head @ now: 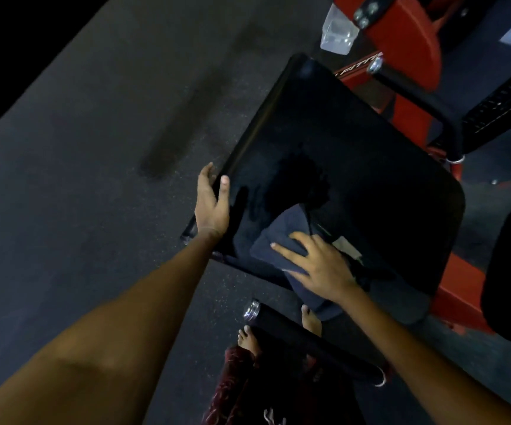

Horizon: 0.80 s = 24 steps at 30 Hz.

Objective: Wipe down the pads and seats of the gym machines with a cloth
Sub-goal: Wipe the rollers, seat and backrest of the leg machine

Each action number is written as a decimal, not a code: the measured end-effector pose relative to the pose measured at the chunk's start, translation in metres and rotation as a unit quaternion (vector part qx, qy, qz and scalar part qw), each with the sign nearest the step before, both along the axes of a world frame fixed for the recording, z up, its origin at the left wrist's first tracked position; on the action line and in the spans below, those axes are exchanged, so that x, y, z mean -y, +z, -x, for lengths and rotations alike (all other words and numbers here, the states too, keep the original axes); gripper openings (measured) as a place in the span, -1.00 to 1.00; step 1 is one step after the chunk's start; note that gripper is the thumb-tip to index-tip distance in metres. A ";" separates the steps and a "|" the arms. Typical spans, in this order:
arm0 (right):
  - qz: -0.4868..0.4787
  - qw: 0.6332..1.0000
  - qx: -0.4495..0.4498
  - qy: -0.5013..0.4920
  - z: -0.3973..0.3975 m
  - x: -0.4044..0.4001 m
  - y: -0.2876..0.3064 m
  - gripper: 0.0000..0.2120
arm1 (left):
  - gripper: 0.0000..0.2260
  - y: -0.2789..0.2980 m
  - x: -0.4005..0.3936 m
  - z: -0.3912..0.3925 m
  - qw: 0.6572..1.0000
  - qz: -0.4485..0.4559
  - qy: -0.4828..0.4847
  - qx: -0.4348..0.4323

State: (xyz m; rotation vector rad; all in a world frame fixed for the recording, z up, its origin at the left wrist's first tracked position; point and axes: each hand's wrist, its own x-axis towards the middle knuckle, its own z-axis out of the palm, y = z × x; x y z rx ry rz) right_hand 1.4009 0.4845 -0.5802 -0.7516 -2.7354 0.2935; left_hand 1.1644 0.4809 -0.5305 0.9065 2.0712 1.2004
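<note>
Left hand (211,207) gripping seat pad (355,167) edge, right hand (318,265) pressing cloth (281,240)

Beyond the right hand's fingers (281,248) the black seat pad (355,154) lies bare. Past it stand the red frame (407,41) and black handle bar (425,102). Left of the left hand's fingers (206,173) is bare floor (79,133).

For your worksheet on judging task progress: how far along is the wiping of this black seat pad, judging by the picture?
Done: a darker, damp-looking patch on the black seat pad beyond the cloth suggests that part was wiped. In hand: the right hand presses the dark cloth flat on the pad's near part, while the left hand grips its left edge. Left: the far end looks dry, and the roller pad below seems untouched.
</note>
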 end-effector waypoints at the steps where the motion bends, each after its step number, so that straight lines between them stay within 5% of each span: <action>1: 0.014 1.000 -0.001 -0.025 -0.004 -0.002 0.000 -0.56 | -0.44 -0.001 0.002 0.003 0.999 0.019 -0.028 -0.006; 6: 0.067 0.966 -0.042 -0.245 0.069 0.011 0.019 -0.54 | -0.48 -0.002 0.002 0.009 0.994 0.092 -0.048 0.026; 9: -0.002 0.998 -0.004 -0.069 0.077 0.030 0.018 -0.53 | -0.22 -0.001 0.005 0.010 0.992 0.090 -0.050 0.066; 12: -0.060 0.994 0.027 0.085 0.027 0.027 0.004 -0.47 | -0.29 0.000 0.005 0.014 0.990 0.110 -0.062 0.055; 15: -0.012 1.000 0.002 -0.012 -0.017 0.005 -0.006 -0.54 | -0.52 0.000 0.007 0.009 0.982 0.131 -0.113 -0.078; 18: 0.083 0.963 -0.055 -0.252 -0.005 -0.010 -0.007 -0.53 | -0.50 -0.008 0.011 0.003 0.951 0.147 -0.157 -0.221; 20: 0.077 0.941 -0.044 -0.327 0.030 -0.007 0.000 -0.49 | -0.45 -0.014 0.013 -0.001 0.932 0.160 -0.166 -0.278; 24: 0.034 0.984 -0.002 -0.178 0.041 0.021 0.007 -0.51 | -0.29 -0.015 0.016 -0.010 0.900 0.162 -0.163 -0.370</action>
